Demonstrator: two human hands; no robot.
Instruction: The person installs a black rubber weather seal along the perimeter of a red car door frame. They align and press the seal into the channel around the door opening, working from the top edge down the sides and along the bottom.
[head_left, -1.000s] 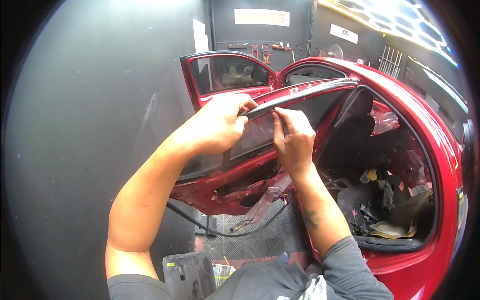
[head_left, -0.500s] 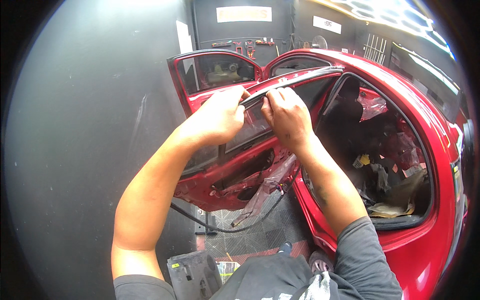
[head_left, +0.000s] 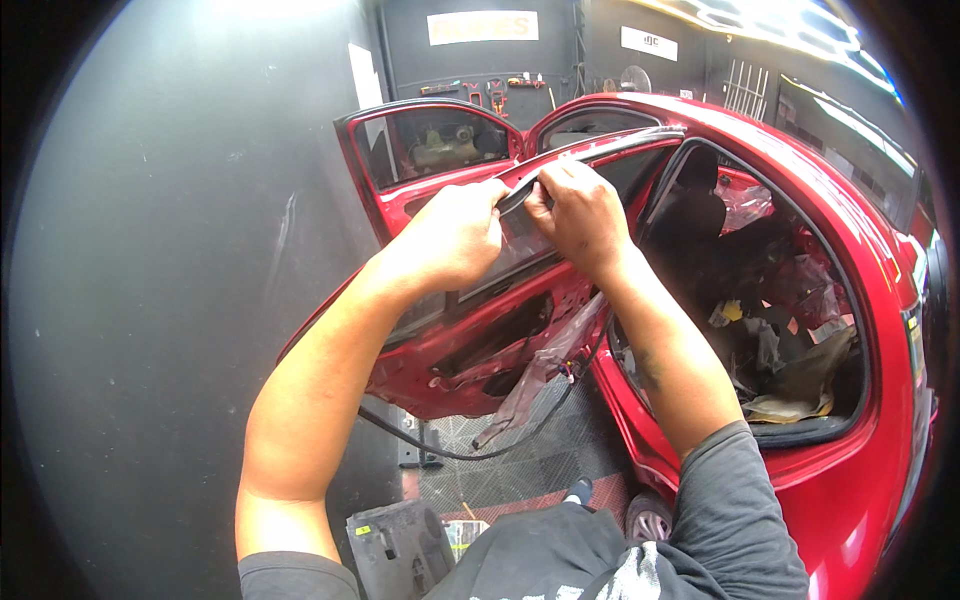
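A black rubber door seal [head_left: 517, 198] runs along the top of the window frame of an open red rear door [head_left: 405, 372]. My left hand [head_left: 455, 235] is closed at the frame's upper edge, thumb and fingers pinching the seal. Just to its right, my right hand [head_left: 583, 220] pinches the same strip with bent fingers. Between the two hands a short stretch of seal shows; my fingers hide the rest there. A loose length of seal hangs in a loop beneath the door. The door's inner side is bare metal, with crumpled clear plastic film [head_left: 535, 385] hanging from it.
The red car body [head_left: 800, 490] stands to the right, its rear door opening showing loose papers inside. An open front door [head_left: 350, 165] is farther off. At left rises a dark wall [head_left: 170, 300]. A grey door panel [head_left: 400, 545] lies low, near my legs.
Both hands have shifted slightly to the right along the seal, the left more clearly. The door and its hanging plastic film sit slightly farther right in view.
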